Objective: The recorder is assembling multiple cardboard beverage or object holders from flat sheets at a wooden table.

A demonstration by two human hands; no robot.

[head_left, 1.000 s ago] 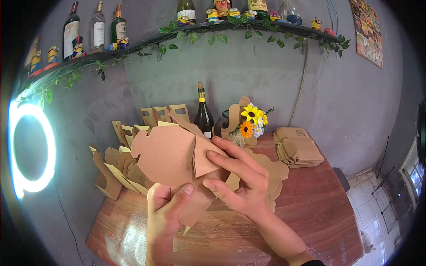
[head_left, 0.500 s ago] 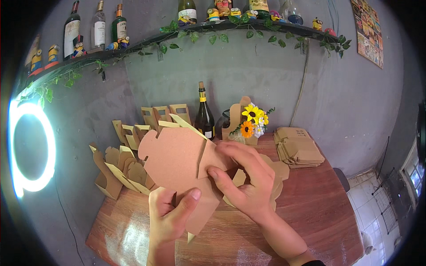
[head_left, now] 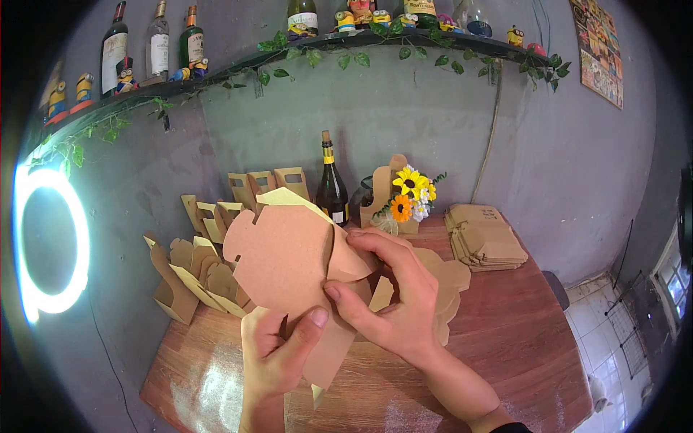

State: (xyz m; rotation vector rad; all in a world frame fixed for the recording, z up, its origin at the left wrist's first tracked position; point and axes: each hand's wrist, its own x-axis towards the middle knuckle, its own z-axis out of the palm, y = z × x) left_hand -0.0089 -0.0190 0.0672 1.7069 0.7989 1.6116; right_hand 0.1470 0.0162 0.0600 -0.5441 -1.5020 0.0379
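Note:
A partly folded brown cardboard box (head_left: 281, 252) is held up over the table, its large notched panel facing me and a pale yellowish flap showing behind the top edge. My left hand (head_left: 278, 350) grips its lower left part, thumb on the front and fingers curled behind. At the right side, my right hand (head_left: 397, 296) pinches a folded side flap (head_left: 350, 256), thumb in front and fingers along the crease. Beyond the right hand, another cut cardboard piece (head_left: 451, 278) lies on the table, partly hidden by that hand.
Several folded cardboard carriers (head_left: 177, 296) stand at the table's left and back. A dark bottle (head_left: 331, 187) and a carrier with artificial flowers (head_left: 411, 187) stand behind. Flat cardboard is stacked (head_left: 487, 238) at the back right of the wooden table (head_left: 505, 346). A ring light (head_left: 83, 238) glows at left.
The right hand has shifted slightly left and down along the box. The side flap under its fingers is now bent further, and the yellowish top flap shows wider.

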